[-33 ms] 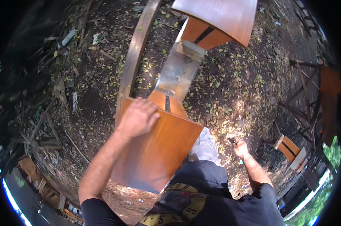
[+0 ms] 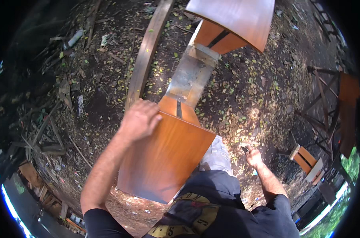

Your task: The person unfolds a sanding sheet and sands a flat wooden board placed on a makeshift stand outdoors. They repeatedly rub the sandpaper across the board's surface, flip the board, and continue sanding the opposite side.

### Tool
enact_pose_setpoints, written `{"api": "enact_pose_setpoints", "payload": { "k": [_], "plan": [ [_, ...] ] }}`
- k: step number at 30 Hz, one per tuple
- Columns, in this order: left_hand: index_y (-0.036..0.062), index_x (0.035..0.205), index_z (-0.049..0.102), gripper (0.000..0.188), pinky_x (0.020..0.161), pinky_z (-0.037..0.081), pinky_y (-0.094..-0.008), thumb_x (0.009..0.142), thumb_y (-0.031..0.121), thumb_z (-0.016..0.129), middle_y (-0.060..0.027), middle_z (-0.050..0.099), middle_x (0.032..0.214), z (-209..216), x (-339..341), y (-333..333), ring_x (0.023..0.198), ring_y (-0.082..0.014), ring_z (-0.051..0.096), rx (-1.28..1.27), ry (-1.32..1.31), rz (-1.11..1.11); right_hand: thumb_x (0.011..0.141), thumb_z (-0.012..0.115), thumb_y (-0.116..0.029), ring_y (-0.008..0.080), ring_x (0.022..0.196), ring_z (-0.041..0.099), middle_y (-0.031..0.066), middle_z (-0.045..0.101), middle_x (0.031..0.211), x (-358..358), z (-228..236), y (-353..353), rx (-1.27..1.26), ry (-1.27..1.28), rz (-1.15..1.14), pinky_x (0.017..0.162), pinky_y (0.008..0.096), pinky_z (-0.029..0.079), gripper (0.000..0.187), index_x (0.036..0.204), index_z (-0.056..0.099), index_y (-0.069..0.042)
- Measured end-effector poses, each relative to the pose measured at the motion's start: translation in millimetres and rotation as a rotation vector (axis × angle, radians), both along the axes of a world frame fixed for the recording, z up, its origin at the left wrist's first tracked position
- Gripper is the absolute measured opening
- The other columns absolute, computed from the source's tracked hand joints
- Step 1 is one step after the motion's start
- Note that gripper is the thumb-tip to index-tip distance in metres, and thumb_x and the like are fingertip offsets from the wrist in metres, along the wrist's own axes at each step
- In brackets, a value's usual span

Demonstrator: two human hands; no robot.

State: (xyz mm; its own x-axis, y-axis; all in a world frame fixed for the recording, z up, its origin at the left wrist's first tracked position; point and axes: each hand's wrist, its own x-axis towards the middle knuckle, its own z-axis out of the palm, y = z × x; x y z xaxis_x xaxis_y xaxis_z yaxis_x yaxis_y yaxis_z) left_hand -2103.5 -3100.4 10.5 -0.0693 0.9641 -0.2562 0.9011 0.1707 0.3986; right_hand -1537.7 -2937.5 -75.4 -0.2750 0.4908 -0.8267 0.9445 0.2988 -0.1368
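A glossy brown wooden panel (image 2: 168, 152) lies in front of me, tilted, with a thin far edge. My left hand (image 2: 139, 119) lies over its far left corner, fingers stretched out and lightly bent along the edge. To the right, clear of the panel, my right hand (image 2: 253, 156) is closed round a small dark tool (image 2: 244, 149); its kind is too small to make out. Beyond the panel's far edge is a smaller orange-brown wooden piece (image 2: 188, 112) with a dark strip. It meets a worn greyish plank (image 2: 190, 75).
A second curved brown panel (image 2: 235, 20) sits at the plank's far end. Left of the plank runs a long wooden beam (image 2: 148, 51). Leaf-strewn soil (image 2: 243, 91) surrounds these. A small wooden piece (image 2: 305, 159) with a dark strip and dark frames (image 2: 323, 107) stand at right.
My left hand has slid a little left along the panel's far edge toward its corner. The right hand stays in place with the tool. The whole view has shifted slightly.
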Motion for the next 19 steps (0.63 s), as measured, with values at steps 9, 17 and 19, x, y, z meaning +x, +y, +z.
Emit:
{"api": "enact_pose_setpoints", "payload": {
  "k": [9,17,19],
  "plan": [
    [0.0020,0.124,0.069,0.035,0.108,0.048,-0.0433,0.099,0.026,0.064,-0.0192,0.069,0.129,43,-74,-129,0.124,-0.0367,0.063,-0.016,0.086,0.782,0.097,0.054,-0.018,0.0396,0.106,0.072,0.0281,0.072,0.111,-96,14,18,0.069,0.377,-0.255,0.094,0.0433,0.055,0.037,0.131,0.066,-0.010],
    [0.0035,0.119,0.074,0.030,0.103,0.052,-0.0372,0.097,0.023,0.070,-0.0143,0.074,0.121,91,110,-176,0.117,-0.0252,0.069,0.121,-0.569,1.038,0.094,0.065,-0.018,0.0229,0.114,0.066,0.0110,0.069,0.128,-220,143,-13,-0.740,0.989,-1.022,0.107,0.0346,0.048,0.052,0.142,0.057,0.001],
    [0.0047,0.121,0.074,0.032,0.103,0.052,-0.0370,0.097,0.026,0.071,-0.0142,0.075,0.121,100,135,-190,0.117,-0.0247,0.069,0.177,-0.641,1.043,0.092,0.068,-0.022,0.0235,0.117,0.064,0.0115,0.068,0.131,-227,161,-31,-0.791,0.996,-0.996,0.109,0.0374,0.046,0.057,0.143,0.057,0.000]
  ]
}}
